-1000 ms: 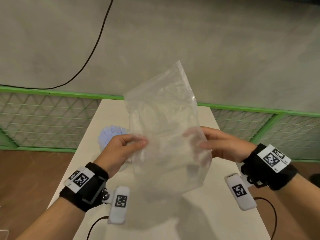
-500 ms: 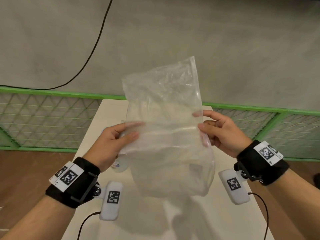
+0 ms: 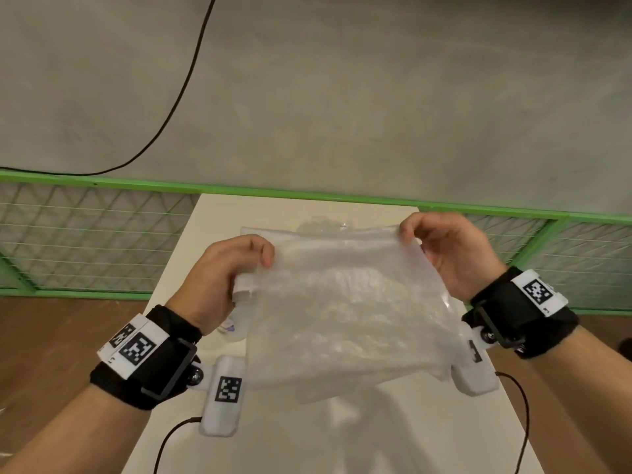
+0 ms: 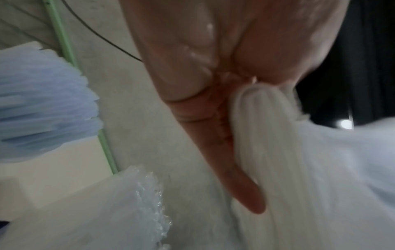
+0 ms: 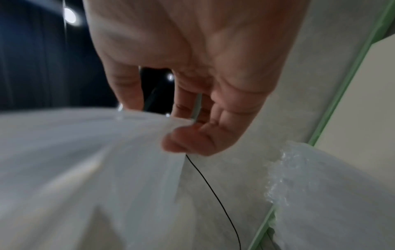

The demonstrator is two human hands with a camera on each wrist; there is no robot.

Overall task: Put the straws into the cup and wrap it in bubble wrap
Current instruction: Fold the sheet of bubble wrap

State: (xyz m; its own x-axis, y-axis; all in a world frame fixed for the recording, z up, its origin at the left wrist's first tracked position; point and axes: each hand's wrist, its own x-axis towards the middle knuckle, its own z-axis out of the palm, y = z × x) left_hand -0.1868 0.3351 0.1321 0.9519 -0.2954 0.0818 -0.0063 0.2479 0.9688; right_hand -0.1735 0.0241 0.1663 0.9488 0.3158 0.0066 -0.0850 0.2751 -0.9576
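Note:
I hold a clear bubble wrap sheet (image 3: 345,302) stretched between both hands above the white table (image 3: 410,439). My left hand (image 3: 263,261) grips its left edge, with the wrap bunched against the fingers (image 4: 213,118). My right hand (image 3: 410,234) pinches the right corner between thumb and fingers (image 5: 183,140). A sliver of the clear cup (image 3: 236,328) shows below my left hand. A bundle of pale blue straws (image 4: 42,104) shows in the left wrist view; my hand and the sheet hide it from the head view.
More crumpled bubble wrap (image 3: 325,222) lies on the table behind the held sheet. A green-framed mesh fence (image 3: 85,241) runs along the far table edge. A black cable (image 3: 178,97) crosses the grey floor beyond. Thin sensor cables trail from both wrists.
The sheet stood upright between my hands; now it is lowered and pulled out wide, nearly flat. Both hands have moved apart to its edges. The straws have gone out of the head view.

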